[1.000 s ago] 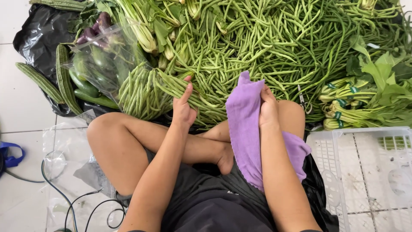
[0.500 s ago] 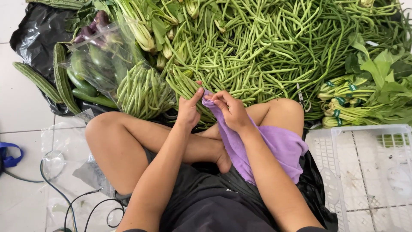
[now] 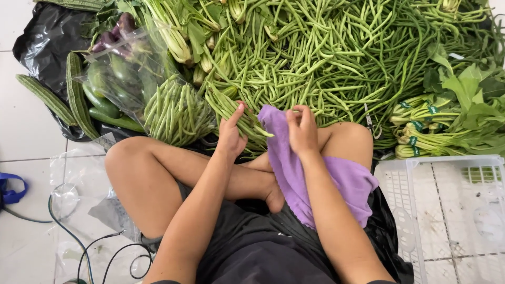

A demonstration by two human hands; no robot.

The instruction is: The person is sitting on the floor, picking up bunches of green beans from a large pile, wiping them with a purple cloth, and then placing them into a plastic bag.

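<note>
right hand [image 3: 302, 131] on purple cloth [image 3: 294, 168] (lifted)

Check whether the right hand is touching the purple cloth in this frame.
Touching. The head view shows the right hand with its fingers pinching the top edge of the purple cloth, which drapes down along the forearm onto the lap.

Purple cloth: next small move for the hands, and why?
Probably draw the purple cloth back onto the lap. The right hand pinches its top edge, which lies against the long beans; the left hand rests open beside it.
</note>
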